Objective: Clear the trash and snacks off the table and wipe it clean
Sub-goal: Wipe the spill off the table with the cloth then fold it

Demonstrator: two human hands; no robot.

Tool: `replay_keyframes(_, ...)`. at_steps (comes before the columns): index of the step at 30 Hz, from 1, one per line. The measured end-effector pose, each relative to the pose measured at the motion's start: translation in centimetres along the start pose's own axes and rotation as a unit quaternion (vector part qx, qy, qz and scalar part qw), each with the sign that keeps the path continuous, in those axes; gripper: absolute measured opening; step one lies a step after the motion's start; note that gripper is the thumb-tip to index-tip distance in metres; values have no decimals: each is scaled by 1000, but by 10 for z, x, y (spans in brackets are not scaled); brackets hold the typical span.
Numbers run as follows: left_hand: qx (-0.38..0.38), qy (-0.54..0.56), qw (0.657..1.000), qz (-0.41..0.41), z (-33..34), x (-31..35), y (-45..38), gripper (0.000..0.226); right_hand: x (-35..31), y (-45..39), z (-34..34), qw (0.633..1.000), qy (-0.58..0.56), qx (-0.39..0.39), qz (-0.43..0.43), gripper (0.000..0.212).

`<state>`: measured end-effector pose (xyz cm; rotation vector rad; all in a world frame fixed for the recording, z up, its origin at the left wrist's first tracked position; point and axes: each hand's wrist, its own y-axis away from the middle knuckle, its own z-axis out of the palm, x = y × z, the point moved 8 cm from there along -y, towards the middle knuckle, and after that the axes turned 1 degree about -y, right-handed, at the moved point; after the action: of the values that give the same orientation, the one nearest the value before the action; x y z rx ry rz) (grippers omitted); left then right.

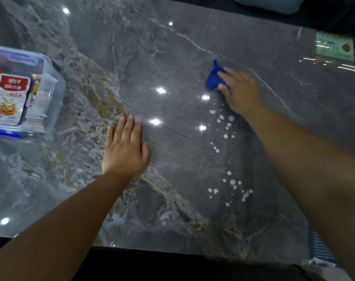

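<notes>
Head view. The grey marble bench (172, 57) is filling nearly the whole frame, and ceiling lights are glaring off its glossy top.

Landmark: the white droplets (226, 126), which are lying in a scattered trail down the right half of the bench, toward its near edge.

The right hand (238, 90) is sitting just beyond the far end of the droplets, pressing a bunched blue cloth (214, 77) onto the bench. Its fingers (225, 74) are curling over the cloth's right side and the thumb is tucking in under it, so the cloth is being gripped; one pointed corner is sticking up on the far side.

The left hand (125, 149) is lying flat on the bench to the left of the droplets, fingers straight and close together, gripping nothing.

Far left of the droplets, a clear plastic box (48, 78) with blue clips is standing on the bench, with snack packets (10, 98) inside.

Far right of the droplets, at the bench's far corner, a green card (334, 46) is lying flat; its print is too blurred to read.
</notes>
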<state>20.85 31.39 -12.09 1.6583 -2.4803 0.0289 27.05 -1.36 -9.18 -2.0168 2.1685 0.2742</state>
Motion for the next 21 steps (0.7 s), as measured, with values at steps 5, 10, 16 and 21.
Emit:
replay_keyframes(5, 0, -5, 1000, 1, 1, 0, 0, 62, -11, 21, 24, 995, 74, -48, -53, 49)
replay_keyframes(10, -7, -4, 1000, -2, 0, 1, 0, 62, -46, 111, 33, 988, 77, -71, -110, 47)
replay_keyframes(16, -15, -12, 1000, 1, 1, 0, 0, 63, -81, 226, 48, 985, 70, -105, -120, 46)
replay_keyframes(21, -19, -11, 1000, 3, 0, 1, 0, 62, -107, 283, 53, 987, 82, -86, -111, 43)
